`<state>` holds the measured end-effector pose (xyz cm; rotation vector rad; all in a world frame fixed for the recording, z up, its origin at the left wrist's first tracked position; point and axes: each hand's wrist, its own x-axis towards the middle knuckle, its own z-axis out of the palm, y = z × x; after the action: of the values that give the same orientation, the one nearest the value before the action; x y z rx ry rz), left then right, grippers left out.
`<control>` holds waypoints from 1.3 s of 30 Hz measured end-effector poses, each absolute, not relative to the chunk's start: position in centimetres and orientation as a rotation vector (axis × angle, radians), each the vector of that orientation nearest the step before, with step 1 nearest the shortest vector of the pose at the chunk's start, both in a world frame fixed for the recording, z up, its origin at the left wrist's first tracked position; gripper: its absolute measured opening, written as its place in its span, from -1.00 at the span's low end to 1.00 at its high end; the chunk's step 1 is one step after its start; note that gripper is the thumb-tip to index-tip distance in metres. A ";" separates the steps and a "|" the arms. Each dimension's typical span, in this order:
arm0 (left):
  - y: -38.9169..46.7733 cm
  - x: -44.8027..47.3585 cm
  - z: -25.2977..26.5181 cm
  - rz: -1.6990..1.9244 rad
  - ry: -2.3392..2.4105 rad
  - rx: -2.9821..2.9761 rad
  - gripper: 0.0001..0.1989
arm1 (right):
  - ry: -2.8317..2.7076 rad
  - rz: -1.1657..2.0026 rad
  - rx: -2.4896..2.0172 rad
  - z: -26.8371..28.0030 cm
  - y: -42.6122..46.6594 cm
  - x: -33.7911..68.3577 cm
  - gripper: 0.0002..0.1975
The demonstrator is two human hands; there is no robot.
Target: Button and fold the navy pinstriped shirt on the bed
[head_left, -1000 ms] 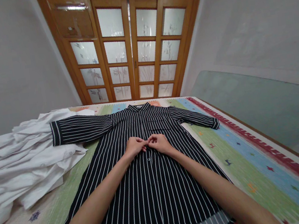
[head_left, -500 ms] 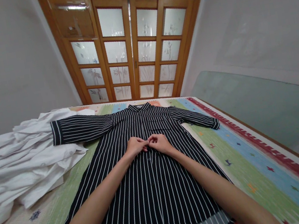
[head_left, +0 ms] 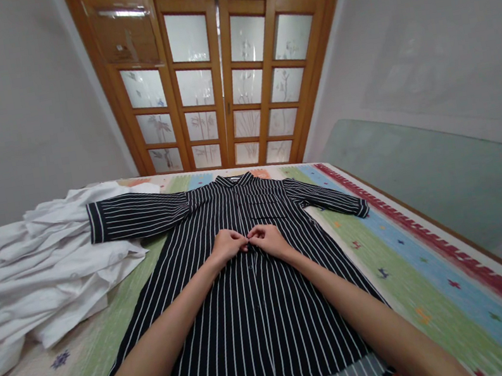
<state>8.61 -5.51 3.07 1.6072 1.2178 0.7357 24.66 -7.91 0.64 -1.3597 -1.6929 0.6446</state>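
A black shirt with white stripes [head_left: 228,339] lies face up, collar at the far end and sleeves spread to both sides. At the middle of its front placket, my left hand [head_left: 228,244] pinches the cloth with thumb and fingers. My right hand [head_left: 266,239] grips the placket right beside it, the fingertips of both hands nearly touching. Whatever button lies between the fingertips is hidden. Below the hands, a small dark button [head_left: 256,308] shows on the placket. The grey underside of the back hem shows past the front hem.
A crumpled white cloth [head_left: 52,266] lies at the left, partly under the striped left-hand sleeve. Beneath everything is a colourful patterned cover [head_left: 418,269]. A pale green panel [head_left: 441,175] leans along the right wall. Wooden doors with glass panes [head_left: 218,78] stand at the far end.
My fingers have shifted slightly at the placket, both hands staying at the same spot. The shirt lies as before.
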 end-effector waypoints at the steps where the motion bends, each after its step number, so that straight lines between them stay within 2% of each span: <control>1: -5.5 8.6 3.1 0.739 1.220 1.613 -0.86 | -1.694 0.645 -1.362 0.6 -7.9 24.7 -0.89; 39: -6.1 8.8 3.0 0.807 1.254 1.561 -0.88 | -1.697 0.700 -1.372 0.9 -7.9 24.9 -0.90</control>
<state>8.80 -6.06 2.95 1.5610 1.2535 0.8073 24.92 -7.88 0.87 -1.3717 -1.6968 0.7001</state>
